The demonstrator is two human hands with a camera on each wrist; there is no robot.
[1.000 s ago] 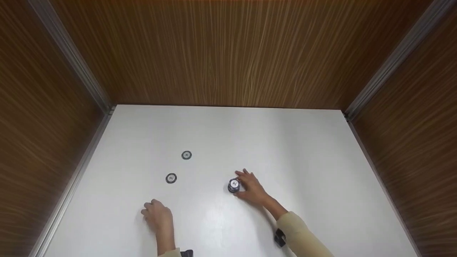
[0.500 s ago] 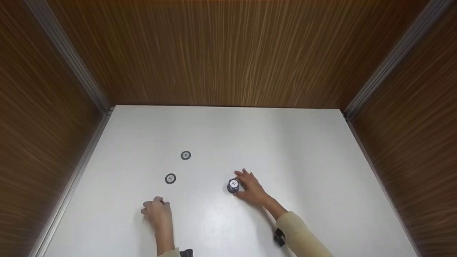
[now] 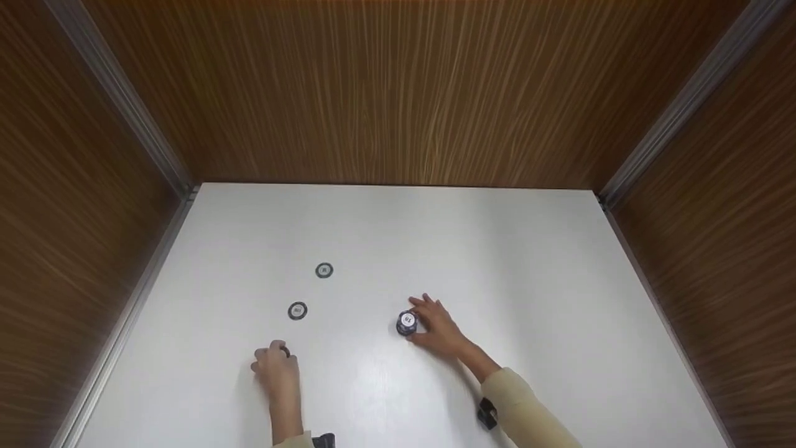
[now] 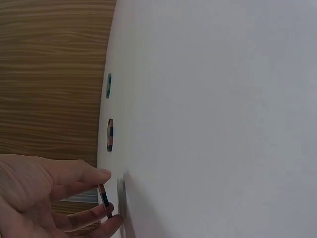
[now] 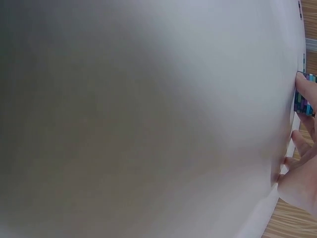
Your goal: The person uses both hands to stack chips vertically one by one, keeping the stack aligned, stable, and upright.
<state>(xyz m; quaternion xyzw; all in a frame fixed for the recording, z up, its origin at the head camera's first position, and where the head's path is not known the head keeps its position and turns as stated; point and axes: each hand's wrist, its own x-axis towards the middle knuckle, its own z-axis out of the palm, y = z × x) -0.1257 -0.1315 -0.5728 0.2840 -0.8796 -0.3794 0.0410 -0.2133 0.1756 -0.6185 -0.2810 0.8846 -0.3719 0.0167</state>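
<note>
My left hand (image 3: 278, 372) pinches a poker chip (image 4: 103, 197) by its edge between thumb and fingers. In the left wrist view that chip is held slightly off the white surface; the head view shows only its dark rim. On the right, my right hand (image 3: 440, 333) holds a short stack of poker chips (image 3: 407, 322) from the side, thumb at the near edge and a finger at the far edge. Coloured edges of the stacked chips (image 5: 300, 102) show in the right wrist view. Ahead of my left hand, two loose chips lie flat: a nearer chip (image 3: 297, 311) and a farther chip (image 3: 324, 270).
The white tabletop (image 3: 528, 267) is bounded by brown wood-grain panels (image 3: 398, 93) at the back and both sides. Metal rails (image 3: 124, 93) run along the corners. A black device (image 3: 487, 414) sits at the right sleeve.
The left fingers have shifted slightly, and the dark rim of their chip now shows in the head view. My right hand, the stack and the two loose chips stay in place.
</note>
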